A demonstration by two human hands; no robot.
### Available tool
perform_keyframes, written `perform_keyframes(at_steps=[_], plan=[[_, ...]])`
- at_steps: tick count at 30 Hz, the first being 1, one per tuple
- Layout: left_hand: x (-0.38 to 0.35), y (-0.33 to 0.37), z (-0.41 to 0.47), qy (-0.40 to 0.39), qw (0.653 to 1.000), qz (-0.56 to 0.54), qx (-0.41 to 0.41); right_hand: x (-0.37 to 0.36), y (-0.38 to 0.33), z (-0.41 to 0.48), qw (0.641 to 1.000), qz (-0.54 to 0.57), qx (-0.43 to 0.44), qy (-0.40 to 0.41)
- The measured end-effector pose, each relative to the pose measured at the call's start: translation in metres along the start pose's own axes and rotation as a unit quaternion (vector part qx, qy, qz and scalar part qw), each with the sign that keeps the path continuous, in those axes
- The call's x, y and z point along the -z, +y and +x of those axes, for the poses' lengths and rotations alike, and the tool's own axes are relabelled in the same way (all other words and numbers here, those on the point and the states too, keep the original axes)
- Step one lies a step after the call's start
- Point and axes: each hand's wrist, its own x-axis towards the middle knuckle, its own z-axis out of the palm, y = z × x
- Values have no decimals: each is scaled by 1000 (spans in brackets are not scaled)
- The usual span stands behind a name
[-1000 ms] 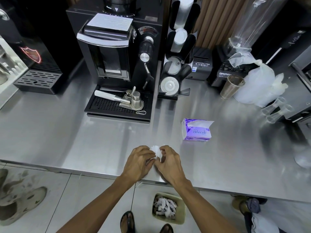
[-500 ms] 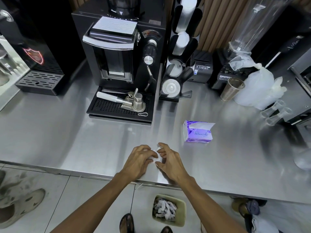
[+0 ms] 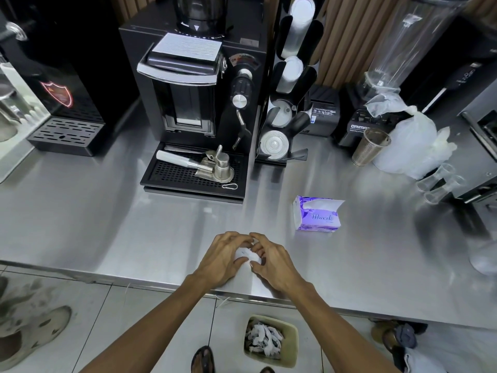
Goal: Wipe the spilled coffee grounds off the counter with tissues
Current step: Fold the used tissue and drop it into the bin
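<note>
Your left hand [image 3: 223, 258] and right hand [image 3: 274, 262] meet on the counter [image 3: 107, 224] near its front edge. The fingers of both curl round a wadded white tissue [image 3: 248, 255] held between them. The pack [image 3: 317, 218] lies apart, beyond your right hand.

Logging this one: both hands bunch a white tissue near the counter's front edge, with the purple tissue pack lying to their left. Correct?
Not quite. The head view shows the purple tissue pack lying to the right of the hands, not the left. The left hand and right hand do bunch the white tissue near the counter's front edge.
</note>
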Motion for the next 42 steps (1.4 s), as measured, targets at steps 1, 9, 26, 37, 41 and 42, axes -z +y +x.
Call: perform_keyframes(at_steps=[1,9,26,37,41,42], plan=[[-1,0,-1,-5,1000,-1,6,0,0,0,1000,6,2,-1],[-1,6,-3,24,1000,19,5,0,5,-3,1000,18,4,19],[7,17,-4,23,998,62,-5,6,9,-2,994,-105,22,11],[10,20,-4,69,989,105,-79,2,9,-8,988,-136,51,45],[10,17,-3,59,989,98,-98,0,9,-9,983,-166,49,53],[10,16,-3,57,988,98,-101,0,9,-9,983,-170,48,52]])
